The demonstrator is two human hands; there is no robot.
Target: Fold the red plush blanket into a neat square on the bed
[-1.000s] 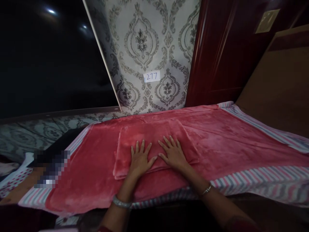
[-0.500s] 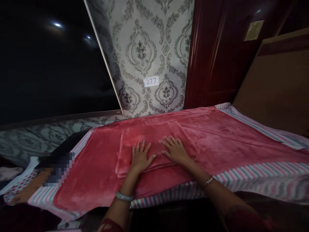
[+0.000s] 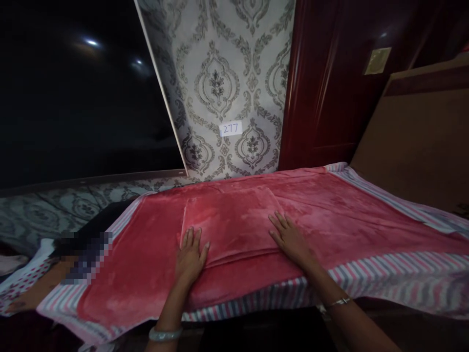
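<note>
Fingers (image 3: 189,239) are laid part-spread, gripping nothing, on folded cloth (image 3: 230,222) judged soft, light, best lifted from beneath both ends.

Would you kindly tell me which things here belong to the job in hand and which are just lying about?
In the job:
- left hand
- right hand
- folded red cloth
- red blanket beneath

Just around:
- dark screen
- 277 label
- brown panel
- dotted cloth

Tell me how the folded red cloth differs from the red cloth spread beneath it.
The folded red cloth is a layered rectangle; the spread red cloth lies opened out, much larger. Striped fabric borders the spread red cloth; none shows on the folded one. Both look reddish-pink and plush.
</note>
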